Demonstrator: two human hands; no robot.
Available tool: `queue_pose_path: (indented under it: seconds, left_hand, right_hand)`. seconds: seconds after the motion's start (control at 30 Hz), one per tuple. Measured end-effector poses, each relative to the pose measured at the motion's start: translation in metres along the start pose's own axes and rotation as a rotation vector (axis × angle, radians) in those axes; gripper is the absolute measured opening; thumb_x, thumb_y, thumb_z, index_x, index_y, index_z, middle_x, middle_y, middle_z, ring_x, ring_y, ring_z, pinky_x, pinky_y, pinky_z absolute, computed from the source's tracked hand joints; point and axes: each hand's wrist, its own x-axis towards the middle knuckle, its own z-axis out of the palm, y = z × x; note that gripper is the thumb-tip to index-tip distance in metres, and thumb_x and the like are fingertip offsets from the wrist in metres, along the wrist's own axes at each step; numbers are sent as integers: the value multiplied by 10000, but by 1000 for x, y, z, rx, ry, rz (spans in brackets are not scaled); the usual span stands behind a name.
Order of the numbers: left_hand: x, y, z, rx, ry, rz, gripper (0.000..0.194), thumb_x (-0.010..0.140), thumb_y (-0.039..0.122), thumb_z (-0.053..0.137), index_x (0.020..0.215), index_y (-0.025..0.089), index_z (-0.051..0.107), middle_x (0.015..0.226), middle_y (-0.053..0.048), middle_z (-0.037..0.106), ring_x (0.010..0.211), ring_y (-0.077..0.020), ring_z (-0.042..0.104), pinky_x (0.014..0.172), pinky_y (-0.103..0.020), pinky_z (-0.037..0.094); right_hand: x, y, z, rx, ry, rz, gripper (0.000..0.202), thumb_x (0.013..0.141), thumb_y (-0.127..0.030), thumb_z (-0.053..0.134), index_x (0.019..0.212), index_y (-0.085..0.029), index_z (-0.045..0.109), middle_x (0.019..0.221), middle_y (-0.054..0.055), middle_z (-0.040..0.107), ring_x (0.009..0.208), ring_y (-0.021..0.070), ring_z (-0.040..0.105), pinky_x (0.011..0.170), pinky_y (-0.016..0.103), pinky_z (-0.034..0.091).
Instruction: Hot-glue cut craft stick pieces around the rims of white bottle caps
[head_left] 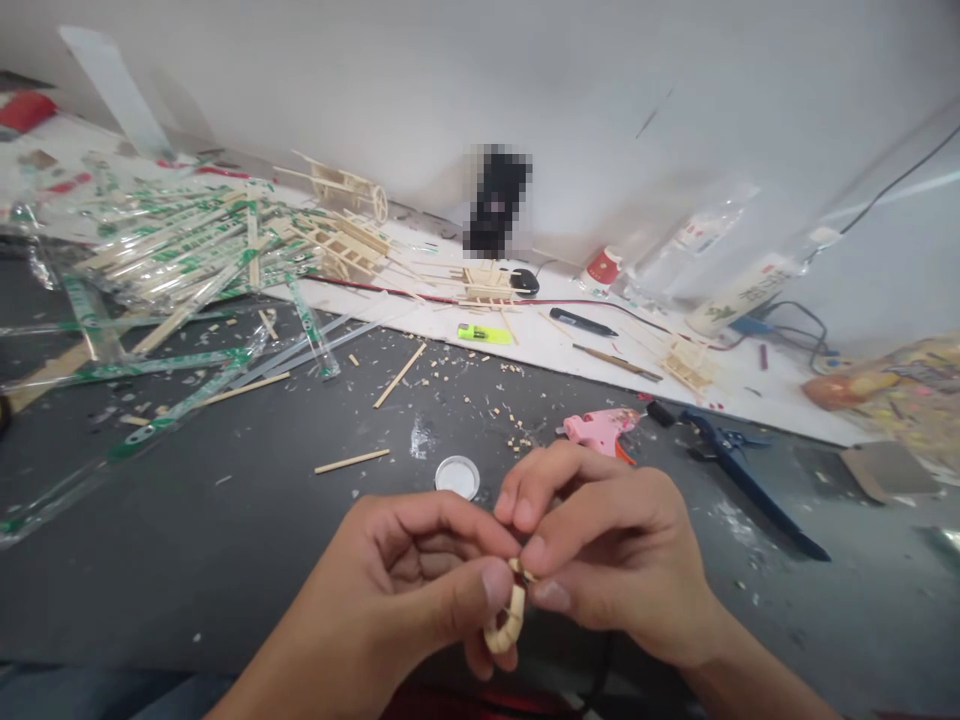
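Note:
Between the thumb and fingers of my left hand [435, 590] is a small curved wooden ring piece [508, 628], built from short pale wood segments. My right hand [607, 550] pinches a small wood bit [523, 570] at the upper end of that curve. Fingertips of both hands nearly meet there, hiding part of the ring. Just beyond the hands lies a round white lid [457, 478]. A pink glue gun [600, 430] rests behind my right hand, partly covered by it.
Wrapped chopsticks [180, 260] are heaped at the left. Small wooden cart models [349, 190] stand along the wall. A blue-handled cutter [750, 480] lies at the right, near a black pen [581, 322]. Loose sticks [352, 461] and wood scraps litter the dark tabletop [262, 540].

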Motion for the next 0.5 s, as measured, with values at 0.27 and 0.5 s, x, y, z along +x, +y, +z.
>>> queue_pose_path:
  seconds: [0.27,0.5]
  left_hand:
    - [-1,1,4,-45,28,-8,202,740,340,965,775,180,845,604,-18,778,521,-69,665,532,-115,531]
    - [-1,2,5,-48,46,-26,248,696,353,989,757,164,840,582,-21,765,512,-71,661,527,-118,533]
  right_hand:
    - [0,0,-1,-19,-14,1,422,774,-25,866,1056,-339,861,956,20,755,883,159,727,835,301,613]
    - [-1,2,-2,-47,-14,-3,402,784,-49,872,1058,-343,861,966,29,761,875,170,732,831,316,618]
